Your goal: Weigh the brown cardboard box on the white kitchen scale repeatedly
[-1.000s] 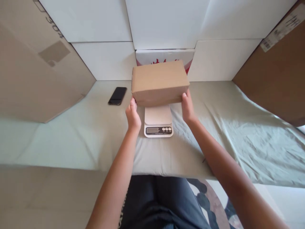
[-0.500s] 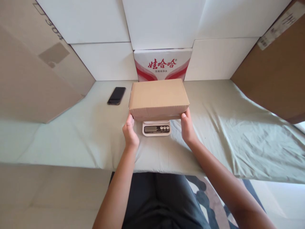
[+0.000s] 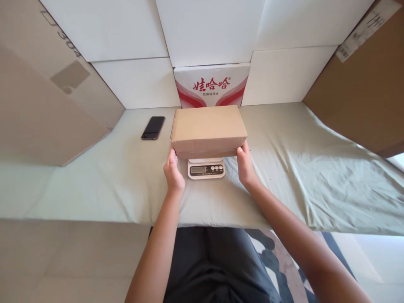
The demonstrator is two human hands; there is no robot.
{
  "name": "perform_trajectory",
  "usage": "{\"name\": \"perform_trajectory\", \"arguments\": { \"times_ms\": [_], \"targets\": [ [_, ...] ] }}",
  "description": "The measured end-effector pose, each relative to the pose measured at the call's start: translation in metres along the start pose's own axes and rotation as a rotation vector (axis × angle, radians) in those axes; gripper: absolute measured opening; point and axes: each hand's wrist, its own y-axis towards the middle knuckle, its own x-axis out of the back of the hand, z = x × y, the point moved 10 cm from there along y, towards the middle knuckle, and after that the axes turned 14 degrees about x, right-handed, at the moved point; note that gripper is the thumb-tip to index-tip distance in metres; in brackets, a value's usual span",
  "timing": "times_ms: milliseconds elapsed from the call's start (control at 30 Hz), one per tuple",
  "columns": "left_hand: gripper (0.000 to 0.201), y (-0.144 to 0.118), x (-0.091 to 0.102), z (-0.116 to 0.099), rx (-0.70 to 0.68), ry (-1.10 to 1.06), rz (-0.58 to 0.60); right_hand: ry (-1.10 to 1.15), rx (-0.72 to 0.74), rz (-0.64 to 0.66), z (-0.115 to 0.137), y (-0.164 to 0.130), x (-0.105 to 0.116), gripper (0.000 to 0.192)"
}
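A plain brown cardboard box (image 3: 208,128) rests flat on a small white digital scale (image 3: 206,168), covering the platform so only the display and buttons show. My left hand (image 3: 173,173) grips the box's near left corner. My right hand (image 3: 244,167) grips its near right corner, thumb against the front face. Both hands touch the box from the sides.
A black phone (image 3: 153,127) lies on the pale green cloth (image 3: 299,168) to the left. A white carton with red lettering (image 3: 211,86) stands behind the box. Large brown cardboard panels lean at the left (image 3: 47,97) and right (image 3: 362,97); white boards form the back wall.
The box came down from above the scale toward me and now sits on its platform. Both hands followed it down and stay on its near corners.
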Motion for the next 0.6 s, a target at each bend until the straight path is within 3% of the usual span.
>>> {"name": "perform_trajectory", "arguments": {
  "times_ms": [467, 600],
  "targets": [
    [0.099, -0.001, 0.002, 0.002, 0.017, 0.018, -0.018, 0.045, 0.0, 0.004, -0.003, 0.0, 0.0, 0.061],
    [0.082, -0.004, 0.005, -0.014, -0.048, -0.056, -0.042, 0.072, -0.033, -0.155, -0.013, 0.001, 0.022, 0.069]
  ]
}}
